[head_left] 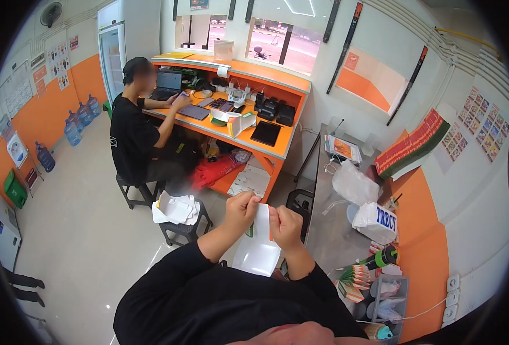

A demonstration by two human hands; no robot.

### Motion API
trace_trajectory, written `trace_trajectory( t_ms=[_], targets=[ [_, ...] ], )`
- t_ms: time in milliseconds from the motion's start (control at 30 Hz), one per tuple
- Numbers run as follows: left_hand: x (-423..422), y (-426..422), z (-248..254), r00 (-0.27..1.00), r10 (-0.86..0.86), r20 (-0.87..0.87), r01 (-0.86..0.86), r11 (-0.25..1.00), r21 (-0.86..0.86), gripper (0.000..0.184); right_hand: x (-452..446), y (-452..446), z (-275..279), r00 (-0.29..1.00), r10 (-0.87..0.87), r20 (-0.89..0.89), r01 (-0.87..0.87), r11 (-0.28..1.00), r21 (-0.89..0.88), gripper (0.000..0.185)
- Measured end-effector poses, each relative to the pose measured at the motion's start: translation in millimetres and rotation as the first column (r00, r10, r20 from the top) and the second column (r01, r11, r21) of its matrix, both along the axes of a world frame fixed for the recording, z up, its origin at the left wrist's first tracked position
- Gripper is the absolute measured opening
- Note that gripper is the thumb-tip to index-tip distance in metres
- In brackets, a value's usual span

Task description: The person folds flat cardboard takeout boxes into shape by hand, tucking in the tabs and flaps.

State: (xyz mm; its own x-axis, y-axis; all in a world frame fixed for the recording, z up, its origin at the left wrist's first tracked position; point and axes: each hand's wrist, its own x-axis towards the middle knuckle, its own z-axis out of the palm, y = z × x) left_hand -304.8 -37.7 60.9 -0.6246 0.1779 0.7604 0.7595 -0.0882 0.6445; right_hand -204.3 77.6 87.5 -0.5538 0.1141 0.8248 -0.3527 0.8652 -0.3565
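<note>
A white paper food box [257, 253] with green and orange print is held in front of my chest, its inside facing up. My left hand [241, 209] is closed on its far left edge, thumb and fingers pinching the card. Across from it, my right hand [286, 225] grips the far right edge the same way. Several white paper box pieces [177, 209] lie piled on a dark stool [186, 229] to the left of my hands.
A person in black [136, 129] sits at an orange desk [220, 127] with a laptop [169, 82], phones and a tablet [265, 133]. On my right runs a metal counter [327, 213] carrying a plastic bag [355, 184], a tissue pack [376, 222] and folded cartons [355, 280].
</note>
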Motion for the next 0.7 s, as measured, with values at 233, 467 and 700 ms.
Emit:
trace_trajectory(
  t_ms=[233, 467, 700],
  targets=[
    [6.2, 6.7, 8.4, 0.989, 0.005, -0.150, -0.009, 1.000, -0.024, 0.037, 0.3, -1.4, -2.8, 0.988, -0.147, -0.055, 0.149, 0.988, 0.027, 0.030],
    [18.0, 6.0, -2.6, 0.995, -0.057, -0.078, 0.052, 0.997, -0.064, 0.035, 7.1, -1.5, -19.3, 0.994, -0.102, -0.037, 0.098, 0.990, -0.099, 0.031],
    [17.7, -9.9, -12.7, 0.922, -0.324, 0.210, 0.371, 0.896, -0.246, 0.027, 15.4, 11.6, -19.6, 0.965, -0.247, -0.084, 0.207, 0.920, -0.334, 0.035]
  ],
)
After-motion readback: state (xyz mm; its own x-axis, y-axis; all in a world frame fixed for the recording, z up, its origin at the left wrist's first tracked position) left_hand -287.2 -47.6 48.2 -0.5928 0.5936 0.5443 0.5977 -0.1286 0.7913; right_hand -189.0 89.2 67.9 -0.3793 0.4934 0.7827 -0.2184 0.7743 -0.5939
